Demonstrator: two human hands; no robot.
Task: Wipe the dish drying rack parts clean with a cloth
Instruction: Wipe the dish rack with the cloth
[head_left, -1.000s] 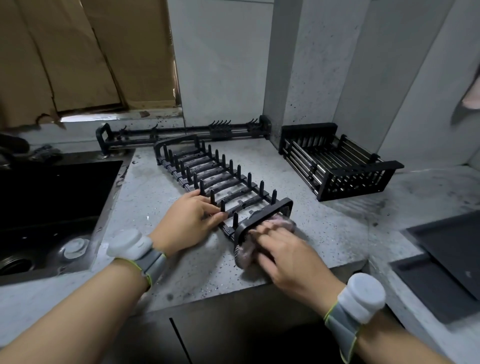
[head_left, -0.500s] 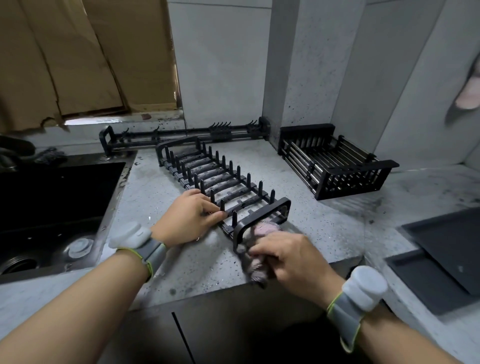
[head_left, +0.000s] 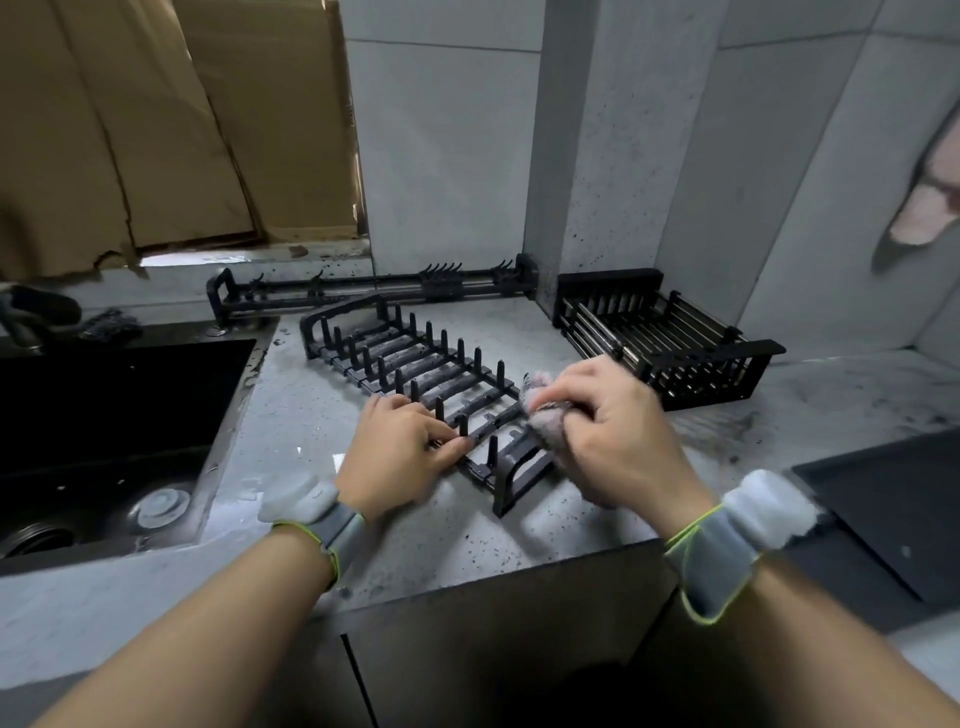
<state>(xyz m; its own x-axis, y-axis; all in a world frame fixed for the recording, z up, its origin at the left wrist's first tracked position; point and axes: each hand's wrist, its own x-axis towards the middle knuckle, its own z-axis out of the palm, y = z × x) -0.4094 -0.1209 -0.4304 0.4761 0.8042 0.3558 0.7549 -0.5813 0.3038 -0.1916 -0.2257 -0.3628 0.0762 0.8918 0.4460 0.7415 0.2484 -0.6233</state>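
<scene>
A black pegged rack tray (head_left: 415, 374) is laid flat on the grey countertop (head_left: 519, 525), just right of the sink (head_left: 104, 431). Its near right rail is pressed by a pinkish cloth (head_left: 545, 415), which is bunched inside the curled fingers of the right hand (head_left: 618, 431). The tray's near left edge is pinched by the left hand (head_left: 400, 457), thumb and fingers closed on a bar. Behind the tray a long black rail (head_left: 363, 291) is set against the wall; to the tray's right a black basket (head_left: 670, 338) is placed.

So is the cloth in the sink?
No, the right hand holds the cloth against the peg rack on the counter, away from the sink.
</scene>
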